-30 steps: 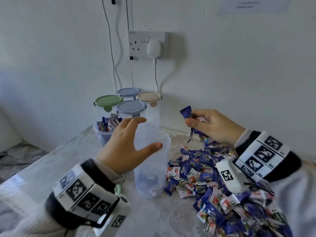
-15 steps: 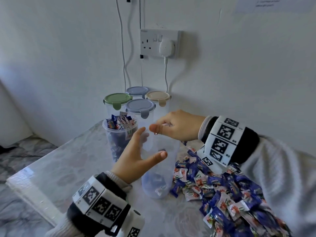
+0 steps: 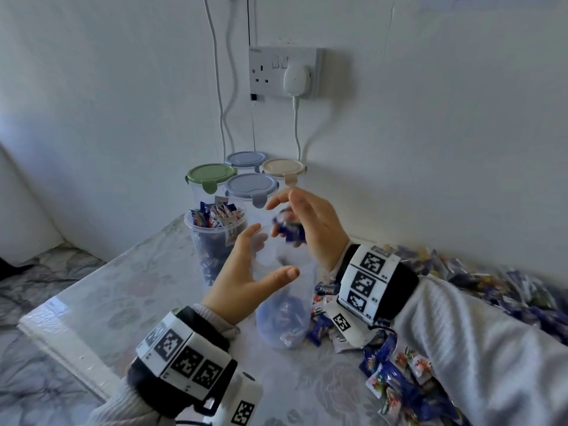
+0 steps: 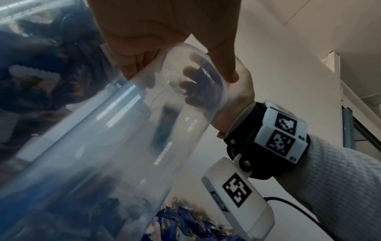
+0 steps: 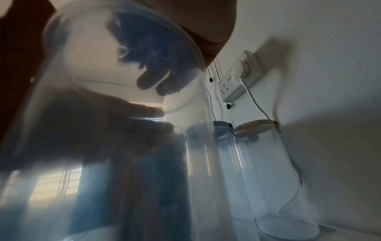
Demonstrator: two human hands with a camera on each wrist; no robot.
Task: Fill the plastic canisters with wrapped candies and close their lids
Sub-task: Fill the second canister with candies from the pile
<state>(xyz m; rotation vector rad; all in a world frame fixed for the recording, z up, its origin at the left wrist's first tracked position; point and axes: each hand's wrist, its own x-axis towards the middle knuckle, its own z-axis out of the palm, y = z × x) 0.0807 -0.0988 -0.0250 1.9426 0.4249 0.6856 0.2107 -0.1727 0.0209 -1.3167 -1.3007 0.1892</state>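
A clear, lidless canister (image 3: 285,318) stands on the table with a few wrapped candies at its bottom. My left hand (image 3: 270,252) grips its upper wall, thumb in front and fingers on the far left side; the left wrist view shows the same hold at the canister rim (image 4: 181,48). My right hand (image 3: 284,201) hovers over the mouth with thumb and fingers spread. Blurred blue candies (image 3: 289,232) drop from under its palm. A dark candy (image 4: 164,127) shows as a streak inside the canister. The loose candy pile (image 3: 399,373) lies to the right.
Behind and to the left stands a second open canister (image 3: 215,256) heaped with candies. Several empty lidded canisters, one with a green lid (image 3: 210,175), stand by the wall under a socket (image 3: 285,73) with cables. The table's edge (image 3: 61,333) runs at the left.
My right hand carried candies from above the pile leftward to the canister mouth and spread its fingers. The left hand stayed round the canister.
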